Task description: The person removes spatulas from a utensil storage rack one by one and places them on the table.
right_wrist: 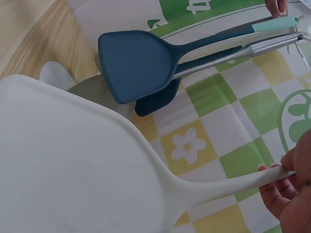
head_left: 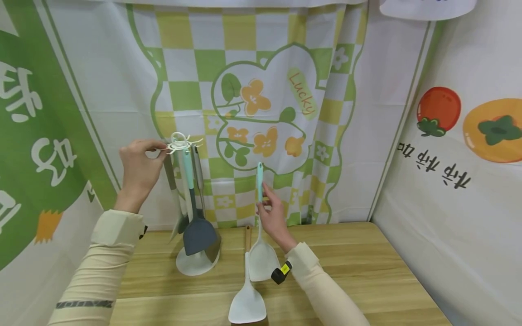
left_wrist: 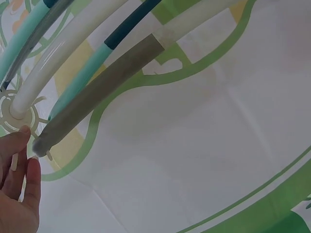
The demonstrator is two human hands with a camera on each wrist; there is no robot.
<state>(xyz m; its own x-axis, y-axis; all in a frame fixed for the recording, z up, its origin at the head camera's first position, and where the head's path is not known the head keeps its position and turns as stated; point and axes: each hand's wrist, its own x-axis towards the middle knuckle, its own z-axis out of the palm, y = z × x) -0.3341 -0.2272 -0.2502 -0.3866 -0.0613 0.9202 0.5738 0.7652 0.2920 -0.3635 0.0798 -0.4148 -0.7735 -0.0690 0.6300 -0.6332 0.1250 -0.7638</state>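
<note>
In the head view my left hand (head_left: pixel 140 165) pinches the white hooked ring (head_left: pixel 179 144) at the top of a utensil stand. From the hooks hang several utensils, among them a navy spatula (head_left: pixel 200 236) with a mint handle end. A grey-brown handle (left_wrist: pixel 99 92) hangs right by the left fingertips in the left wrist view. My right hand (head_left: pixel 275 219) grips a white spatula (head_left: pixel 263 262) by its handle, below the mint end; it is upright, head down. Its broad white head fills the near side of the right wrist view.
The stand's round white base (head_left: pixel 191 267) rests on the wooden table (head_left: pixel 346 271). Another white spatula (head_left: pixel 247 305) with a wooden handle end lies near the front, overlapped by the held one. A checked curtain (head_left: pixel 208 95) hangs behind, and printed cloth walls (head_left: pixel 461 226) flank both sides.
</note>
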